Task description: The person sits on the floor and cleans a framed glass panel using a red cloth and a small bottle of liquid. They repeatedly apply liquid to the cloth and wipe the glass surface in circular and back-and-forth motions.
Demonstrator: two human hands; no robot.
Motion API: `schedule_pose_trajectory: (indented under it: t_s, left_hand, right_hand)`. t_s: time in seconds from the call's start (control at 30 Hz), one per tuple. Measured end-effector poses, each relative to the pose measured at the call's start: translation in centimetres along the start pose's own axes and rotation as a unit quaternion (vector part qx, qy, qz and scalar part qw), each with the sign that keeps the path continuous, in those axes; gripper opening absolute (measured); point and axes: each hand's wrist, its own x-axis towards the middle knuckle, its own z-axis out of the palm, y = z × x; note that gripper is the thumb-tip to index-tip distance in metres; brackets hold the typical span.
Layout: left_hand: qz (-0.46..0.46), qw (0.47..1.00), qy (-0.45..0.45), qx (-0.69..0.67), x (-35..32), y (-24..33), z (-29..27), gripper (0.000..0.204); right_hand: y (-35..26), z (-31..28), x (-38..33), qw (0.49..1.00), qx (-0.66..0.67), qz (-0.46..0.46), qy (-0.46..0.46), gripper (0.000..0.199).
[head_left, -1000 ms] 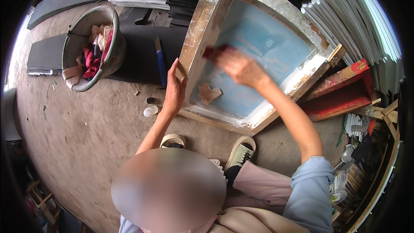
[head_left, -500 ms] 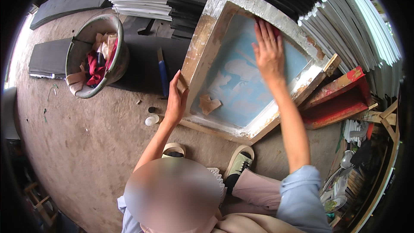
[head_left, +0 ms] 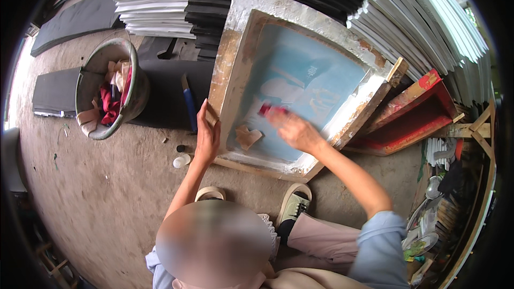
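A screen-printing frame [head_left: 227, 56] leans tilted before me, its wooden sides smeared with white. Pale patterned shapes show on its blue mesh [head_left: 332, 69]. My left hand [head_left: 207, 136] is wrapped round the frame's left side near the lower corner. Over the lower middle of the mesh, my right hand [head_left: 297, 129] is closed on a red cloth [head_left: 266, 109], both slightly blurred by motion. A beige scrap [head_left: 249, 138] lies at the mesh's lower left, just left of the right hand.
Left of the frame stands a bucket [head_left: 140, 96] of red and beige rags. A blue-handled knife [head_left: 189, 108] lies on black sheets. A small clear bottle [head_left: 181, 161] sits on the floor. Another red-stained frame [head_left: 412, 123] leans at right; stacked white sheets [head_left: 155, 5] stand behind.
My right hand has swept from the mesh's upper right down to its lower middle, and the red cloth now shows at its fingers. My left hand keeps its hold. The view has shifted slightly.
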Motion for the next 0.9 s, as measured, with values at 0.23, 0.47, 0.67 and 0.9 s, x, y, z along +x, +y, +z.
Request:
schedule_pose_trajectory:
  t_s: [0.23,0.47,0.67,0.9]
  left_hand:
    - [0.006,0.997,-0.024,0.07,0.0,0.4,-0.2,0.087]
    - [0.019,0.993,-0.015,0.113,-0.3,0.0,0.0,0.089]
    - [0.023,0.994,-0.019,0.101,0.0,-0.1,0.0,0.089]
    - [0.002,0.996,-0.049,0.076,-1.8,-0.4,-1.2,0.089]
  right_hand:
    - [-0.9,-0.1,0.5,0.989,0.031,0.128,0.067,0.053]
    - [3.5,-2.2,1.5,0.95,-0.022,0.265,0.163,0.054]
    - [-6.1,4.0,4.6,0.995,0.042,0.079,0.038,0.053]
    - [2.0,-1.7,8.1,0.986,-0.115,0.069,0.097,0.05]
